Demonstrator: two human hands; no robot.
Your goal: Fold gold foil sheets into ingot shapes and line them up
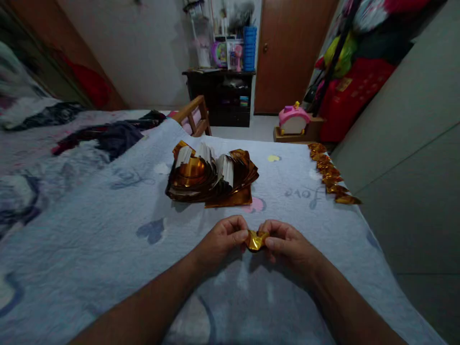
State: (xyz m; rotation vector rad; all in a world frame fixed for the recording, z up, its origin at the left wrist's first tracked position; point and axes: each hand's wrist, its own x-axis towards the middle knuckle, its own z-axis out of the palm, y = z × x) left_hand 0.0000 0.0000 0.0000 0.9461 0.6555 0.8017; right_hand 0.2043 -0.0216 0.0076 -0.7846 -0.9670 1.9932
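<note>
A small piece of folded gold foil paper [256, 241] is held between my two hands, above the pale blue bedsheet [215, 302]. My left hand [226, 239] is closed on its left end, thumb against fingers. On the other end, my right hand [287, 242] pinches it the same way. Beyond the hands lies a loose stack of gold foil sheets [196, 175], curled up with white undersides showing. Along the right edge of the bed runs a row of several folded gold foil pieces [327, 170], overlapping one another.
Dark clothes [117, 139] lie to the left beside a wooden chair or rail [196, 115]. Past the bed stand a black cabinet [230, 98], a brown door [291, 57], and a pink toy [293, 120] on a box. A pale wardrobe side [413, 167] borders the right.
</note>
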